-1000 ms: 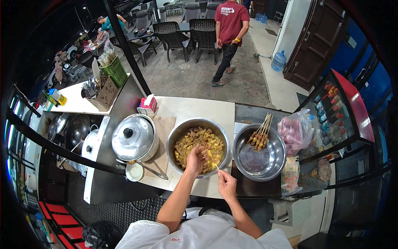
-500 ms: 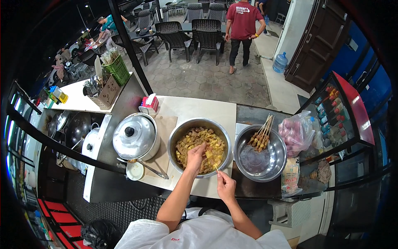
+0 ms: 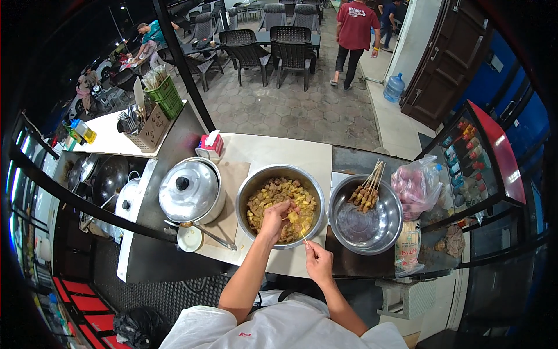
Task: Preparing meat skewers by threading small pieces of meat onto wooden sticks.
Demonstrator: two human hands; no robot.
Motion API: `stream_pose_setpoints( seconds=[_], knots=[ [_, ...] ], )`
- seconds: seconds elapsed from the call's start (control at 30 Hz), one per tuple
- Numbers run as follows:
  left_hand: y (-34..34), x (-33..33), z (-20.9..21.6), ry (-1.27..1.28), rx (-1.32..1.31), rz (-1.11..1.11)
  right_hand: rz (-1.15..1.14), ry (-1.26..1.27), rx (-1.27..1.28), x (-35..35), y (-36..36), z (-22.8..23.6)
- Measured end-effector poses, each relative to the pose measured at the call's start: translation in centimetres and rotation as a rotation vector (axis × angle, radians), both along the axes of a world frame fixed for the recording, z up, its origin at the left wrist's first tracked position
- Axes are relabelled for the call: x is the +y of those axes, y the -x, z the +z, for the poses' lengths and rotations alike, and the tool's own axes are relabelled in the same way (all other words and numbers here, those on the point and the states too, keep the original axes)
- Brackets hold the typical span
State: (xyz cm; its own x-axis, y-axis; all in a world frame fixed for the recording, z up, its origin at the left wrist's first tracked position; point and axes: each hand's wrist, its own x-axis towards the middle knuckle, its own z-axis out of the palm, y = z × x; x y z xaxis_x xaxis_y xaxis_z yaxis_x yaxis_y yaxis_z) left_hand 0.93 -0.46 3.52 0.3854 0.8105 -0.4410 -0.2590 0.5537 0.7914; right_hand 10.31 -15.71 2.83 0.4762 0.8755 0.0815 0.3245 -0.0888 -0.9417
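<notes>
A large steel bowl [image 3: 240, 216] of diced yellowish meat [image 3: 278, 195] stands on the counter in front of me. My left hand [image 3: 278, 220] dips into it, fingers curled together over the pieces; what they pinch is hidden. At the bowl's near rim, my right hand [image 3: 318, 257] grips a thin wooden skewer [image 3: 305, 238], its tip pointing into the bowl toward my left fingers. Beside it on the right sits a second steel bowl [image 3: 354, 230], where several loaded skewers [image 3: 367, 195] lean against the far side, sticks upward.
Left of the bowls are a lidded pot [image 3: 189, 192], a small white dish [image 3: 189, 239] and a ladle [image 3: 218, 242]. A tissue box [image 3: 210, 145] stands behind. On the right lie a pink-filled plastic bag [image 3: 414, 186] and a pack of sticks [image 3: 409, 247]. A person [image 3: 356, 32] walks beyond the counter.
My left hand has shifted slightly right within the bowl, its fingers curling more. My right hand stays nearly still with the skewer. Beyond the counter, the person in dark red has stepped right.
</notes>
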Motion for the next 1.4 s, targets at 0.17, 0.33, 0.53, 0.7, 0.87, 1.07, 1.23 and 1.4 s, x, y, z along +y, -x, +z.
stream_pose_setpoints(
  seconds=[0.17, 0.33, 0.53, 0.7, 0.87, 1.07, 1.23, 1.4],
  knots=[
    [0.1, 0.2, 0.2, -0.008, 0.028, -0.063, -0.016, -0.028, 0.010, 0.0, -0.1, -0.1],
    [-0.2, 0.1, 0.5, -0.053, 0.078, -0.068, -0.018, 0.036, 0.008, -0.1, -0.4, -0.1],
    [-0.3, 0.1, 0.0, -0.082, 0.086, -0.028, -0.007, 0.070, 0.485, 0.1, -0.3, -0.3],
    [-0.7, 0.0, -0.1, -0.090, 0.073, -0.015, 0.090, 0.144, 1.259, 0.1, -1.1, -0.9],
    [-0.7, -0.1, -0.6, -0.084, 0.069, 0.036, -0.123, 0.017, -0.080, 0.7, 0.8, -0.4],
    [-1.1, -0.3, -1.3, -0.069, 0.065, 0.093, -0.118, -0.123, -0.036, 1.3, 0.5, -3.1],
    [-0.8, -0.3, -1.0, -0.042, 0.022, 0.110, 0.052, 0.179, 1.156, 1.5, -0.7, -0.9],
    [-1.0, -0.2, -1.3, -0.095, 0.046, 0.112, -0.085, -0.223, -0.169, 2.1, 0.7, -3.9]
  ],
)
